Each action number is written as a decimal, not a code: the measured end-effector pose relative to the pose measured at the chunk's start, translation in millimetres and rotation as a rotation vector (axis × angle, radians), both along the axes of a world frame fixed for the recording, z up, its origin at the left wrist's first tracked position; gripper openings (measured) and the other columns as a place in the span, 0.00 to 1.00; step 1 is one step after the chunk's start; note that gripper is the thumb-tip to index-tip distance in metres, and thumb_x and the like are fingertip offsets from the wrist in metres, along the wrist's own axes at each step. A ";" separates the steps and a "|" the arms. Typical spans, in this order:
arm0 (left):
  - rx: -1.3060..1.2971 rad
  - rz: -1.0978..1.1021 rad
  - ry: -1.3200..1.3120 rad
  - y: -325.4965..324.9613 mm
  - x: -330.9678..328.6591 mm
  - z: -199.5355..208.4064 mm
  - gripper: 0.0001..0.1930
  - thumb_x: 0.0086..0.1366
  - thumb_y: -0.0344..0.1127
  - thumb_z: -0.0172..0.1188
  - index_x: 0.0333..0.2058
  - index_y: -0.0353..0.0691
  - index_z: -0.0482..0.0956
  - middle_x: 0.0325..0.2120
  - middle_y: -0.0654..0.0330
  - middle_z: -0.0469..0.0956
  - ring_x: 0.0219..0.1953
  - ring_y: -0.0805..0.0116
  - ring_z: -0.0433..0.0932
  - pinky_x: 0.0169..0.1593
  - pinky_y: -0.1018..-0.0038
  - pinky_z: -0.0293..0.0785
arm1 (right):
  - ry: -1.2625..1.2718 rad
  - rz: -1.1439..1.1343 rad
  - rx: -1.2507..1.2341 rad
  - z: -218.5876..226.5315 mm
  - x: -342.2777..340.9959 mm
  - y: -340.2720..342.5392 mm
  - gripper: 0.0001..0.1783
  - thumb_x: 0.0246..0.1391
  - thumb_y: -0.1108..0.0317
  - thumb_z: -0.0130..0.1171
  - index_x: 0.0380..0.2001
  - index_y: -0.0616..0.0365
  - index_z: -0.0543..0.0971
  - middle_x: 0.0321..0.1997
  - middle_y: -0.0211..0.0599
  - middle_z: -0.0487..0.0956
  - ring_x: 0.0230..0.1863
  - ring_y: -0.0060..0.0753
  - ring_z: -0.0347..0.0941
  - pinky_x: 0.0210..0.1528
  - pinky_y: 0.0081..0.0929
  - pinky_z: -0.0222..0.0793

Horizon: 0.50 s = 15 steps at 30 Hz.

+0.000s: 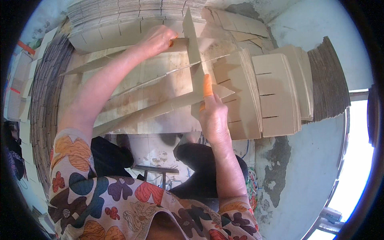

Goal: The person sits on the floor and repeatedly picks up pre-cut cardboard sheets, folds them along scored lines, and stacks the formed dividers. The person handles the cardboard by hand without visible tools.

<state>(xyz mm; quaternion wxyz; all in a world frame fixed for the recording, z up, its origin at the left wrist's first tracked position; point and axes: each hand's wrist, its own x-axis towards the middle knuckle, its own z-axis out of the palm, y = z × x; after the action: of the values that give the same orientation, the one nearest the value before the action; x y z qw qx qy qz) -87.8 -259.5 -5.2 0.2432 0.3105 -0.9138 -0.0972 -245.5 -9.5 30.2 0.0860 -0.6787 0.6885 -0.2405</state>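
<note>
Three long cardboard divider strips stand on edge across the table: a near strip [154, 107], a middle strip [160, 76] and a far strip [94, 64]. A shorter cardboard cross strip [193, 46] stands upright across their right ends. My left hand [157, 40] is closed on the far strip, just left of the cross strip; some of its fingers are hidden. Orange finger covers show on both hands. My right hand [215, 116] grips the near end of the cross strip, by the near strip, its covered index finger lying along the cardboard. Its thumb is partly hidden.
Slotted cardboard pieces [276, 86] lie fanned in piles to the right, with a darker stack [328, 80] beyond. Another row of cardboard [110, 36] lines the back, and a tall stack [48, 88] stands left. A metal-framed stool [156, 169] is below the wooden table [160, 127].
</note>
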 end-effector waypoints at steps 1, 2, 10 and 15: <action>-0.008 0.020 0.040 -0.4 1.4 -2.6 0.10 0.48 0.28 0.61 0.23 0.30 0.69 0.20 0.41 0.70 0.27 0.42 0.72 0.31 0.54 0.67 | -0.008 0.000 0.001 1.8 0.7 0.4 0.40 0.45 0.80 0.51 0.64 0.57 0.54 0.33 0.54 0.74 0.26 0.54 0.74 0.26 0.43 0.72; -0.015 0.041 0.078 0.7 2.0 -1.6 0.10 0.48 0.28 0.61 0.23 0.30 0.69 0.20 0.41 0.70 0.27 0.42 0.72 0.31 0.53 0.67 | -0.016 0.001 0.002 2.9 1.0 0.7 0.40 0.45 0.80 0.51 0.64 0.57 0.54 0.33 0.54 0.74 0.26 0.54 0.74 0.26 0.43 0.72; 0.125 -0.155 -0.057 12.1 2.7 12.5 0.16 0.47 0.30 0.63 0.19 0.30 0.62 0.16 0.42 0.62 0.20 0.46 0.65 0.26 0.58 0.59 | 0.067 0.036 0.083 -3.7 -5.0 1.9 0.39 0.40 0.84 0.48 0.62 0.61 0.58 0.32 0.53 0.74 0.29 0.54 0.75 0.30 0.42 0.72; 0.321 -0.117 -0.139 16.2 10.4 11.4 0.16 0.49 0.34 0.65 0.21 0.30 0.68 0.14 0.49 0.65 0.18 0.58 0.67 0.26 0.65 0.63 | 0.269 0.033 0.143 4.1 -19.0 4.8 0.34 0.42 0.82 0.48 0.58 0.64 0.62 0.32 0.51 0.75 0.31 0.52 0.76 0.32 0.42 0.72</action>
<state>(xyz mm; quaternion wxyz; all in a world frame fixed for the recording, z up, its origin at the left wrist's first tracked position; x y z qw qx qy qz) -77.4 -243.2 6.2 0.1208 0.2977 -0.9177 -0.2338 -264.6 -4.7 34.3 0.0450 -0.7082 0.6980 -0.0966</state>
